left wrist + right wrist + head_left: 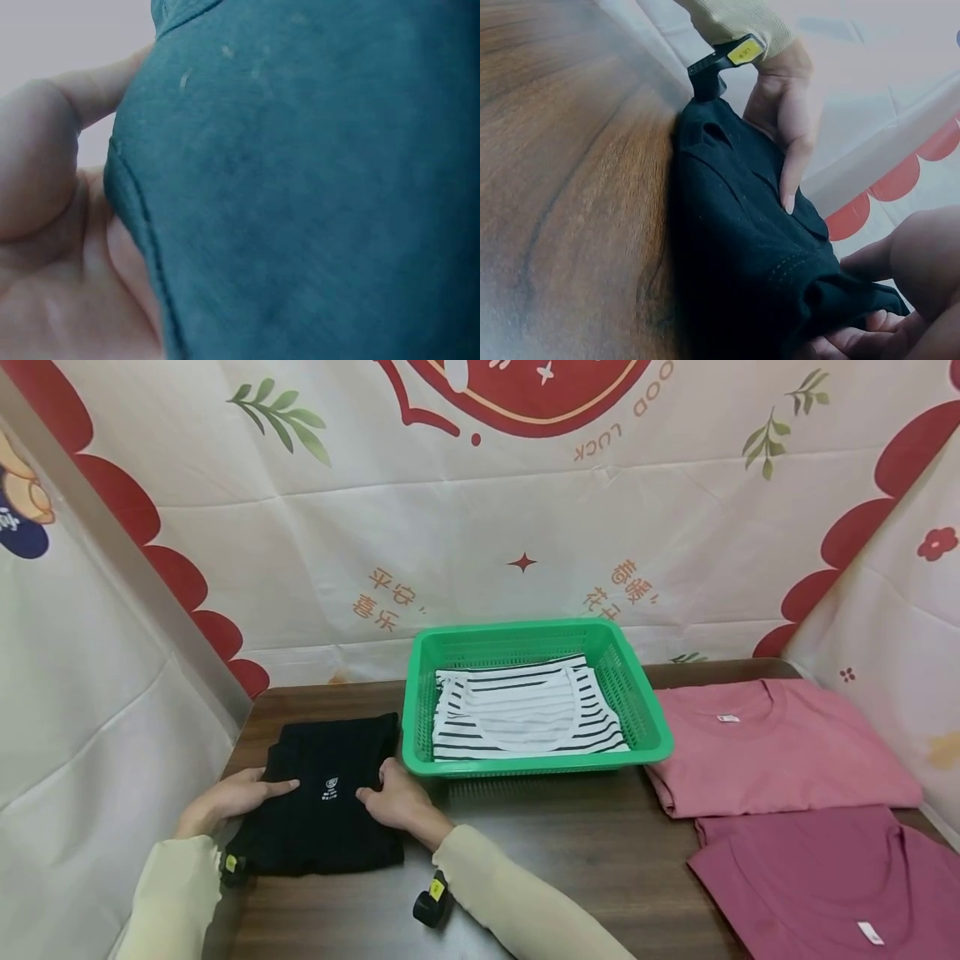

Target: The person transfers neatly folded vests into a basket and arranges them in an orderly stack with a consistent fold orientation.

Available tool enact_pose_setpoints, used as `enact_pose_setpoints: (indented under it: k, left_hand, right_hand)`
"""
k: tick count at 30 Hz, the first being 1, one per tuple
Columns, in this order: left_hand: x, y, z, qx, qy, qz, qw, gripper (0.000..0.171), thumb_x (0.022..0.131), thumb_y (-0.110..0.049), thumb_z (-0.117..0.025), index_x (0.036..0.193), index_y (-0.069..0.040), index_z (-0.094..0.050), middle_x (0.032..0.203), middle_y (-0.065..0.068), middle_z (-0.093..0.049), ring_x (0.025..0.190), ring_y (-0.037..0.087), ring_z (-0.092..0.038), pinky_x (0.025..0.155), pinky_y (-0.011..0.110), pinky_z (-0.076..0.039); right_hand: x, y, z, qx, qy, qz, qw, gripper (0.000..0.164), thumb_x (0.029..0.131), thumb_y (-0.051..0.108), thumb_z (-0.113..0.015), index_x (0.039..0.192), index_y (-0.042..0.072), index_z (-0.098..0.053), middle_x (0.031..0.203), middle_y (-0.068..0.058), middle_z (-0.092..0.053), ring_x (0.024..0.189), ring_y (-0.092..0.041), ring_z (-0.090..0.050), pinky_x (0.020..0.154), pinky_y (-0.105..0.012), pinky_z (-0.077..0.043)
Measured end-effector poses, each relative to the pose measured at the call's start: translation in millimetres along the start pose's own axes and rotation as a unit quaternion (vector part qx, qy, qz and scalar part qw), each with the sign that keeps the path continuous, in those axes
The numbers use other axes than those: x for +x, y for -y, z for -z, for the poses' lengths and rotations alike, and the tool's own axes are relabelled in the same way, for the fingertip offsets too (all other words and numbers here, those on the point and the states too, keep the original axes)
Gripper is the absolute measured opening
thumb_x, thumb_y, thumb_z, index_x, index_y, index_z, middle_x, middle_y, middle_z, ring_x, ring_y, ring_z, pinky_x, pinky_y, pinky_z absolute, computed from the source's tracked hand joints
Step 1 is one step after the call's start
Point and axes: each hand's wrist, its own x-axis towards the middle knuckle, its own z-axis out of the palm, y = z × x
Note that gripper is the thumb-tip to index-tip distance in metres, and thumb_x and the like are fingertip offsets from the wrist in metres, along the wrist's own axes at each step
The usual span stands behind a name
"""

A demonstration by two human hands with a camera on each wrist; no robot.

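While a printed white cloth (450,518) hung behind a dark wooden table (540,852), two folded shirts lay on the table's right side, a pink shirt (765,752) farther back and a deeper rose shirt (817,877) nearer the person. A green basket (525,767) stood toward the back, near the middle. Just left of it, on the table, lay a folded black garment (315,835). Inside the basket was a folded striped garment (525,706), white with dark lines. The left hand (234,797) held the black garment's left edge, thumb on top, its other fingers mostly hidden; the right hand (399,797) pinched the right edge between thumb and fingers. Between the two thumbs showed a small white print (330,788).
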Motion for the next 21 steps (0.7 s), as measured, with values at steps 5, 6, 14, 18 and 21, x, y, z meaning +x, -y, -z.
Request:
enact_pose_setpoints:
  k: [5, 6, 14, 18, 21]
  left_hand:
    - [-0.8, -1.3, -0.4, -0.006, 0.002, 0.006, 1.0, 0.081, 0.089, -0.051, -0.055, 0.139, 0.01, -0.036, 0.117, 0.017, -0.064, 0.102, 0.025, -0.055, 0.094, 0.055, -0.042]
    - [-0.8, -1.2, -0.3, -0.007, 0.003, 0.007, 0.9999, 0.082, 0.089, -0.051, -0.055, 0.139, 0.01, -0.035, 0.117, 0.018, -0.064, 0.103, 0.026, -0.055, 0.094, 0.055, -0.042]
    - [-1.2, -0.7, 1.3, 0.005, 0.003, 0.017, 0.9998, 0.091, 0.088, -0.056, -0.053, 0.142, 0.012, -0.027, 0.132, 0.029, -0.05, 0.113, 0.039, -0.045, 0.099, 0.066, -0.032]
    - [-1.7, -0.5, 0.2, 0.003, 0.003, 0.012, 0.9999, 0.09, 0.088, -0.056, -0.052, 0.141, 0.012, -0.028, 0.129, 0.027, -0.053, 0.112, 0.036, -0.047, 0.099, 0.065, -0.034]
    - [-2.4, -0.3, -1.4, -0.005, 0.002, 0.005, 1.0, 0.086, 0.09, -0.054, -0.051, 0.141, 0.011, -0.029, 0.127, 0.025, -0.056, 0.11, 0.033, -0.05, 0.098, 0.062, -0.036]
  right_hand:
    - [0.2, -3.8, 3.1, 0.0, 0.007, -0.01, 1.0, 0.022, 0.088, 0.024, -0.061, 0.086, 0.008, -0.046, 0.072, -0.004, -0.044, 0.061, -0.02, -0.043, 0.052, -0.03, -0.033]
    - [0.6, -4.7, 3.7, 0.002, 0.008, -0.011, 1.0, 0.022, 0.088, 0.023, -0.061, 0.086, 0.007, -0.046, 0.072, -0.004, -0.043, 0.061, -0.02, -0.043, 0.051, -0.03, -0.032]
    - [5.0, -9.6, 3.6, -0.019, 0.004, 0.007, 1.0, 0.018, 0.088, 0.02, -0.058, 0.098, 0.006, -0.052, 0.094, -0.01, -0.057, 0.08, -0.023, -0.053, 0.068, -0.037, -0.048]
    - [5.6, -9.7, 1.0, -0.04, -0.008, 0.012, 0.999, 0.037, 0.09, 0.022, -0.057, 0.12, 0.001, -0.052, 0.123, -0.015, -0.057, 0.108, -0.024, -0.054, 0.092, -0.044, -0.048]
    - [6.0, -9.4, -0.7, -0.049, -0.009, 0.009, 0.999, 0.044, 0.092, 0.024, -0.055, 0.128, 0.0, -0.05, 0.131, -0.017, -0.054, 0.117, -0.026, -0.051, 0.096, -0.045, -0.046]
